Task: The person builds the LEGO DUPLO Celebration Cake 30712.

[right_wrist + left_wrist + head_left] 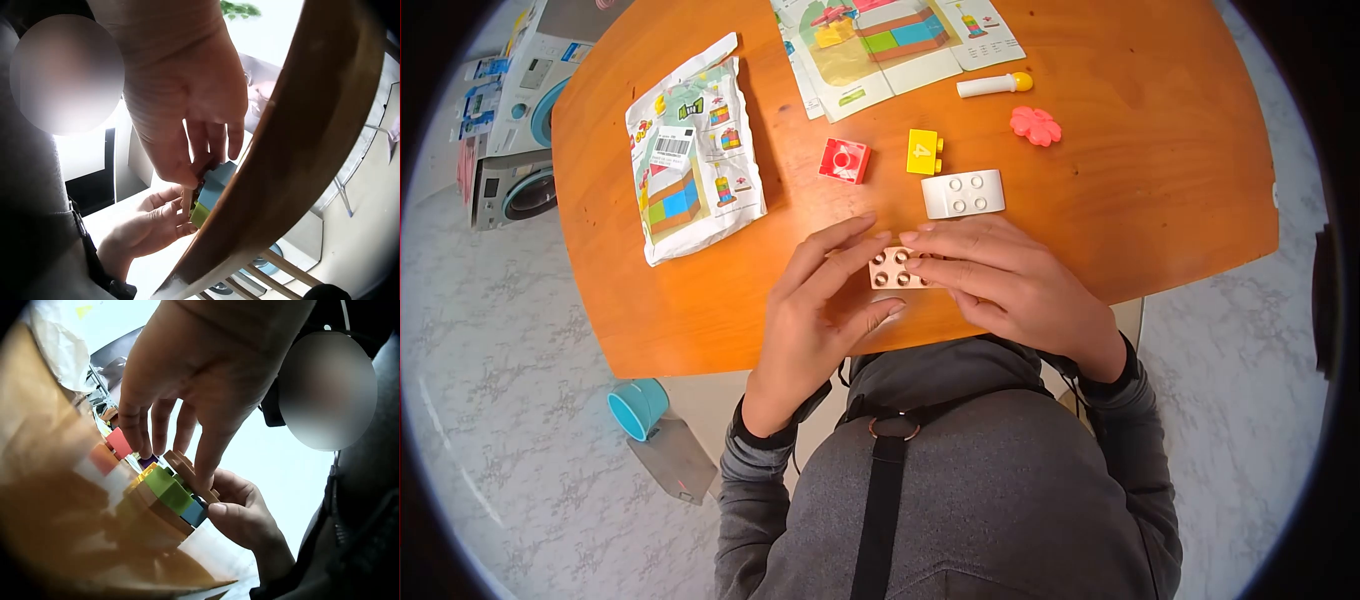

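Observation:
A tan building brick [887,269] with round studs lies between the two hands near the table's front edge. The right hand [1020,275] grips its right end, fingers over the studs. At the other end is the left hand [815,290], fingertips by the upper left corner, thumb stretched out along the lower edge. In the left wrist view the tan brick slants above a green brick [167,490] and a blue brick [194,514], which sit on a brown base [159,512]. From the head view these lower bricks are hidden.
Behind the hands lie a white brick [964,194], a yellow brick [922,152] marked 4, a red brick [843,160], a white stick with a yellow end [992,86] and a pink flower piece [1036,126]. A printed bag [695,150] lies left, an instruction sheet [890,50] farther back.

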Tool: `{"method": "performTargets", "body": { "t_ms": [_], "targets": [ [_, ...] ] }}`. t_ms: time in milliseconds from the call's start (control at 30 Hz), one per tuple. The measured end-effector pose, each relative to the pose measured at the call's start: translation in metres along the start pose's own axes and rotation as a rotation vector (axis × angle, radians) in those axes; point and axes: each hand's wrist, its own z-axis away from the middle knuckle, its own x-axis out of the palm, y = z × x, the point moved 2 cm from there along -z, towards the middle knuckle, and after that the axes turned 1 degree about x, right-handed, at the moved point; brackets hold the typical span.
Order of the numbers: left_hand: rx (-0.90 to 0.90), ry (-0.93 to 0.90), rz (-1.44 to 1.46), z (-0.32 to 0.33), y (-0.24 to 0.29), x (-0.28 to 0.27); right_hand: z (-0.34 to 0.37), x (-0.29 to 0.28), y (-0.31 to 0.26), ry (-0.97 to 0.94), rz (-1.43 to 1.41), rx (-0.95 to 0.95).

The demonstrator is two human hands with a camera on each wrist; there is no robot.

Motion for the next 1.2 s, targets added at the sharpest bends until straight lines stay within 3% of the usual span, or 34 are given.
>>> {"method": "performTargets", "body": {
  "t_ms": [367,600,800,867,967,1200],
  "targets": [
    [0.081,-0.003,-0.011,-0.003,-0.002,0.007,-0.002,-0.003,0.003,-0.079,0.049,0.087],
    [0.075,-0.003,0.032,-0.004,-0.004,0.008,-0.006,-0.005,0.002,-0.08,0.151,0.038],
    [0.128,0.018,0.074,-0.001,-0.007,0.009,-0.024,-0.033,-0.006,-0.219,0.441,-0.112],
    [0.105,0.039,0.111,0.002,-0.009,0.011,-0.033,-0.047,-0.002,-0.088,0.596,-0.002],
    [0.033,0.116,0.152,0.006,-0.009,0.017,-0.044,-0.062,-0.004,-0.107,0.73,0.011],
    [0.018,0.148,0.282,0.017,-0.021,0.022,-0.04,-0.043,-0.003,-0.298,0.58,0.039]
  ]
}}
